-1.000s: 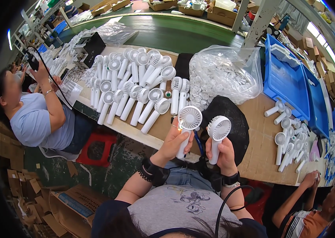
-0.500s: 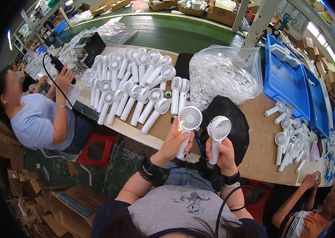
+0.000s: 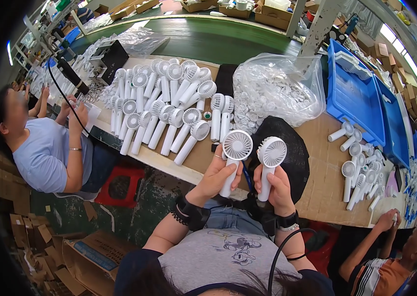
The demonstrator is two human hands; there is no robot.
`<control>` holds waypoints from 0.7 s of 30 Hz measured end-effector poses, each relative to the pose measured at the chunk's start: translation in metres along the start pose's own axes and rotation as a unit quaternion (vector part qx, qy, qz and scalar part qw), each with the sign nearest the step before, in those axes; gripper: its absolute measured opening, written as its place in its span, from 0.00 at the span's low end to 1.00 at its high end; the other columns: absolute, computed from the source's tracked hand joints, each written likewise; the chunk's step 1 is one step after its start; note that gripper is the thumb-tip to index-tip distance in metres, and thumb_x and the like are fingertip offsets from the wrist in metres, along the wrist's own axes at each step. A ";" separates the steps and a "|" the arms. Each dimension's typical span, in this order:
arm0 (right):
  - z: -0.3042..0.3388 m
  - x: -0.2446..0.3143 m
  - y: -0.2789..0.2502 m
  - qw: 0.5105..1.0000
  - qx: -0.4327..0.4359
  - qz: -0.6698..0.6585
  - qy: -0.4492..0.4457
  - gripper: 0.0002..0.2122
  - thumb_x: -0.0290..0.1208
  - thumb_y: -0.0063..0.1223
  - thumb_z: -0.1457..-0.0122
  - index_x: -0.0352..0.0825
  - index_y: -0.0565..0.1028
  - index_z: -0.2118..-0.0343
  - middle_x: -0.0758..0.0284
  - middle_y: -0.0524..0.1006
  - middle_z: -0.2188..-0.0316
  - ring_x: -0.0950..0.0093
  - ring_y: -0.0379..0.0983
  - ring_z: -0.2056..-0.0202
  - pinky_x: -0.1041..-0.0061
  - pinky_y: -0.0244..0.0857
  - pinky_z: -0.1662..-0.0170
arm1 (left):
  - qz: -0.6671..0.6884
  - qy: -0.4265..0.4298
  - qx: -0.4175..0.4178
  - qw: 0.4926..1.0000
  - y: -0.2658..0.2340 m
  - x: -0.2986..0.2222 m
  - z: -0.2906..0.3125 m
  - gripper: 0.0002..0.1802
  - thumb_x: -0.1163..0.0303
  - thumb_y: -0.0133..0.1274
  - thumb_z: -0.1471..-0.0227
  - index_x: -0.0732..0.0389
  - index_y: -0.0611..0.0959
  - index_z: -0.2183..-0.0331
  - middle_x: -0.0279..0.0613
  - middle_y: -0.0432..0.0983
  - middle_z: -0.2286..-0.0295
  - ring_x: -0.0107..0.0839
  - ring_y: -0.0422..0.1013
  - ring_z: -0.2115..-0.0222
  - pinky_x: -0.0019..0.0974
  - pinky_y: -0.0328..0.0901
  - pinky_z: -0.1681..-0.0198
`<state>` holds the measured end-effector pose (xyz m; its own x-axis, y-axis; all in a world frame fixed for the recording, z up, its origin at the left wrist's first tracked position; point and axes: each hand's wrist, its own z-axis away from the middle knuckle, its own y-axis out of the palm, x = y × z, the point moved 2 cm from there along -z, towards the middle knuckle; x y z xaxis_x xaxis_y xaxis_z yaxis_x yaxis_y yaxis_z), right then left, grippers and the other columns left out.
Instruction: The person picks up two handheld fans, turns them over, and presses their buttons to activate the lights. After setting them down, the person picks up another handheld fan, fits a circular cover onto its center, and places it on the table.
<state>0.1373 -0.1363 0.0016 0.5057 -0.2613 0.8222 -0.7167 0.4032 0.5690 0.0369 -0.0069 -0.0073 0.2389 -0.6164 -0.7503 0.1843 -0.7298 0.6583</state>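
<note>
Both my hands hold white handheld fans upright, side by side over the table's near edge. My left hand (image 3: 219, 173) is closed around the handle of one handheld fan (image 3: 237, 146), its round grille facing me. In my right hand (image 3: 278, 187) is a second handheld fan (image 3: 272, 153), gripped by the handle, with its head turned slightly sideways. Beyond them lies a black mesh cap (image 3: 287, 148). Several more white fans (image 3: 142, 106) lie in rows on the table to the left, the closest fan (image 3: 192, 143) near my left hand.
A clear plastic bag (image 3: 277, 89) of small white parts sits at the table's middle, with blue trays (image 3: 354, 98) to its right. More fans (image 3: 361, 170) lie at right. One co-worker (image 3: 53, 148) sits at left, another (image 3: 391, 261) at lower right. A green conveyor belt (image 3: 218, 37) runs behind.
My hands and both fans stay almost in place, with the right fan tilted slightly differently. The co-worker at left has let go of the black tool and lowered a hand.
</note>
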 end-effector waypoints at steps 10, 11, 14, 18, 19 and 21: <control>-0.001 0.000 0.000 1.000 0.023 0.009 -0.008 0.16 0.38 0.41 0.45 0.27 0.62 0.63 0.63 0.67 0.74 0.79 0.63 0.78 0.82 0.58 0.74 | -0.003 -0.005 0.018 1.000 0.001 -0.001 0.001 0.29 0.76 0.37 0.48 0.47 0.45 0.48 0.41 0.62 0.73 0.25 0.63 0.83 0.26 0.60 0.82; -0.001 0.000 -0.001 0.999 0.027 0.012 -0.011 0.16 0.39 0.41 0.45 0.27 0.62 0.63 0.63 0.67 0.74 0.79 0.63 0.78 0.82 0.58 0.74 | -0.001 -0.003 0.019 1.000 0.001 -0.001 0.001 0.29 0.76 0.37 0.48 0.47 0.45 0.48 0.41 0.62 0.73 0.25 0.63 0.83 0.26 0.60 0.82; -0.002 0.002 0.002 1.000 0.006 0.005 -0.025 0.17 0.39 0.41 0.45 0.27 0.62 0.63 0.63 0.67 0.74 0.79 0.63 0.78 0.83 0.58 0.74 | 0.000 0.000 0.021 1.000 0.000 0.000 -0.001 0.29 0.76 0.37 0.48 0.48 0.45 0.48 0.41 0.62 0.73 0.25 0.63 0.83 0.26 0.60 0.82; -0.006 0.000 0.000 1.000 0.015 0.007 -0.017 0.17 0.39 0.41 0.45 0.27 0.62 0.63 0.63 0.67 0.73 0.79 0.63 0.78 0.82 0.59 0.74 | -0.003 0.007 0.019 1.000 -0.001 -0.002 -0.002 0.29 0.76 0.37 0.48 0.48 0.45 0.48 0.41 0.62 0.72 0.25 0.63 0.83 0.25 0.60 0.82; -0.007 -0.001 0.000 1.000 0.025 0.009 -0.009 0.17 0.38 0.41 0.45 0.27 0.62 0.63 0.63 0.67 0.72 0.79 0.63 0.78 0.82 0.59 0.74 | -0.003 0.006 0.015 1.000 -0.001 -0.002 -0.001 0.29 0.76 0.37 0.48 0.49 0.45 0.48 0.41 0.62 0.72 0.25 0.63 0.83 0.25 0.60 0.82; -0.006 -0.001 0.001 1.000 0.025 0.014 -0.013 0.16 0.38 0.41 0.45 0.27 0.62 0.63 0.63 0.67 0.72 0.79 0.63 0.78 0.82 0.59 0.74 | -0.007 0.017 0.005 1.000 -0.001 -0.003 0.000 0.30 0.76 0.37 0.48 0.49 0.45 0.48 0.41 0.62 0.72 0.24 0.63 0.83 0.25 0.60 0.82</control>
<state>0.1387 -0.1302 0.0010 0.4735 -0.2729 0.8375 -0.7541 0.3658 0.5455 0.0360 -0.0043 -0.0053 0.2687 -0.5953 -0.7572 0.1778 -0.7420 0.6464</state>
